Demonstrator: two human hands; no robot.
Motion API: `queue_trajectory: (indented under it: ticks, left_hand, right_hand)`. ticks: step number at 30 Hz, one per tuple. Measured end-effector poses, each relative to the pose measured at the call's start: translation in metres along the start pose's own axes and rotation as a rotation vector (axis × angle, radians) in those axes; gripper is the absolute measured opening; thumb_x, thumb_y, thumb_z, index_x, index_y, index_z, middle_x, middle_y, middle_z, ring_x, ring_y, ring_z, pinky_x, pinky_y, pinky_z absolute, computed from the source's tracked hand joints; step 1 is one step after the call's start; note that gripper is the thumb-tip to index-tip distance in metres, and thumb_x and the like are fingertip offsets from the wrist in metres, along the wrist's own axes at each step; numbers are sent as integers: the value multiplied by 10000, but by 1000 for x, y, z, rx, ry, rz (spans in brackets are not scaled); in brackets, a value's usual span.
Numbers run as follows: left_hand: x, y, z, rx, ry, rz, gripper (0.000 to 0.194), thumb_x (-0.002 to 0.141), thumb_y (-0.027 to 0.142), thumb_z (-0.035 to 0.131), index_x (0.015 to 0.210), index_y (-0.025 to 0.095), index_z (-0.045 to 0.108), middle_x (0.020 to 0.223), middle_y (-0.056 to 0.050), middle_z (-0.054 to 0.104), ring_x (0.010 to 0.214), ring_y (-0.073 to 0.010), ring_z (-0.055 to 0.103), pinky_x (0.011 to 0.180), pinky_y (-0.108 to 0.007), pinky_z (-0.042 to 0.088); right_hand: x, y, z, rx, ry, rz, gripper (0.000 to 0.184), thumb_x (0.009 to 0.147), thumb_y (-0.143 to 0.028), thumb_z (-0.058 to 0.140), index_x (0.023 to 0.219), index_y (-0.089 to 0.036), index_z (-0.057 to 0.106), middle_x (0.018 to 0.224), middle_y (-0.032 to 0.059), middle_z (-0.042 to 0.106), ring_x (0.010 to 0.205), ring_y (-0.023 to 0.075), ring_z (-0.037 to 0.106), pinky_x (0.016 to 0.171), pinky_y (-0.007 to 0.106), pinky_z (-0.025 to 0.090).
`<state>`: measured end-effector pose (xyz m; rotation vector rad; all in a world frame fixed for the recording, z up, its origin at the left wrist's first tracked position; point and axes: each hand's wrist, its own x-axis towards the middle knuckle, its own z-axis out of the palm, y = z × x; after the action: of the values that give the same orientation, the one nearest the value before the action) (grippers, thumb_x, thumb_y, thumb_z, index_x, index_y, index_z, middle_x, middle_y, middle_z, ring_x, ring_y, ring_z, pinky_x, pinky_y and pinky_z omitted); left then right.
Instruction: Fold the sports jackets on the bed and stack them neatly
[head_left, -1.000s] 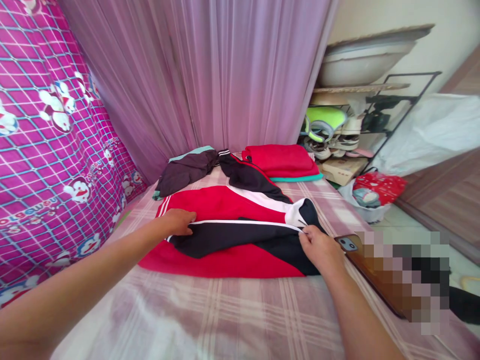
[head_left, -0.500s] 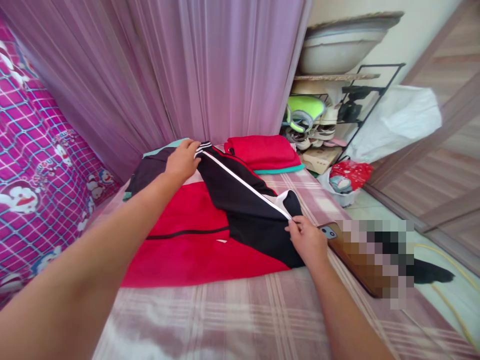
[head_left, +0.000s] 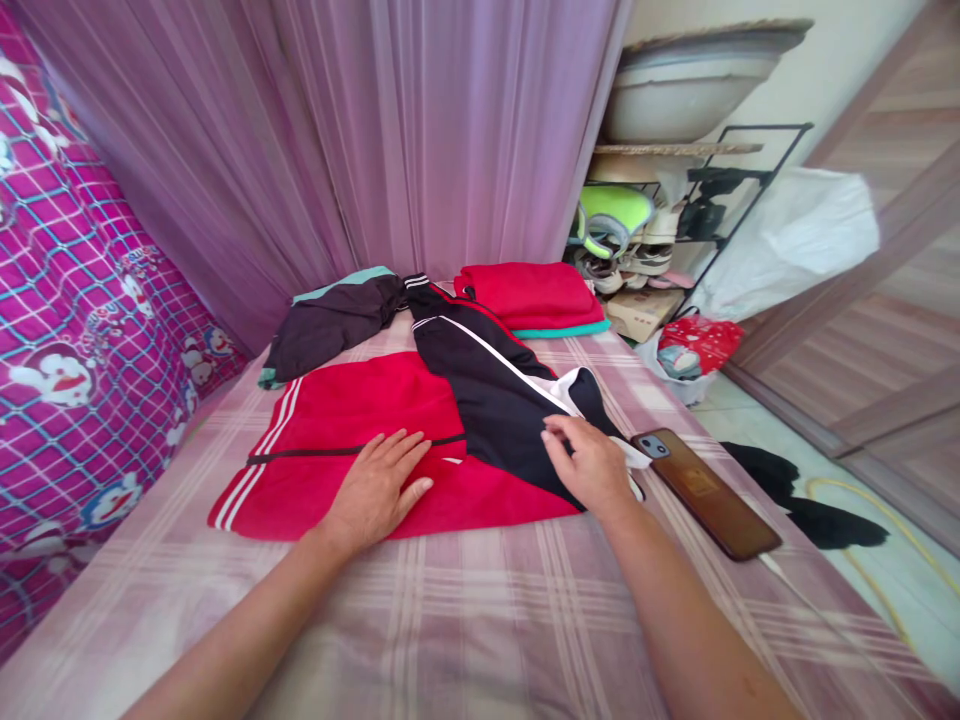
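A red and black zip jacket [head_left: 337, 400] with white stripes lies on the bed, its black sleeve [head_left: 480, 370] folded across the upper part. My left hand [head_left: 379, 490] rests flat on the red body, beside the dark zipper line, fingers stretched out. Over the black shoulder part, close to the white-lined collar [head_left: 581, 392], is my right hand [head_left: 592, 465]. Its fingers are loosely bent, with the thumb apart from them, and nothing shows between them. The cuff end of the folded sleeve lies near the back.
Behind the jacket lie a dark garment with green trim [head_left: 334, 320] and a folded red garment [head_left: 536, 293]. A phone [head_left: 709, 495] with a cable sits at the bed's right side. Beyond are a shoe rack [head_left: 720, 240], bags [head_left: 697, 345] and black cloth [head_left: 832, 520] on the floor.
My left hand has let go of the sleeve cuff and come back toward me onto the red body. My right hand has released the white stripe and shifted slightly left.
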<state>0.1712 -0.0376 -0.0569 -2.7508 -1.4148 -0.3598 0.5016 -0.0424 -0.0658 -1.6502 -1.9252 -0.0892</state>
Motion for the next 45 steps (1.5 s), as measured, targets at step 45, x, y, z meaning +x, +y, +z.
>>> queue_trajectory:
  ticks: [45]
  left_hand:
    - [-109, -116, -55, -233, 38, -989, 412, 847, 532, 548, 1067, 192, 622, 1090, -78, 730, 996, -224, 669, 764, -283, 456]
  right_hand:
    - [-22, -37, 26, -259, -402, -76, 527, 1002, -448, 307, 1466, -259, 471, 1547, 89, 421, 1428, 245, 366, 1153, 524, 285]
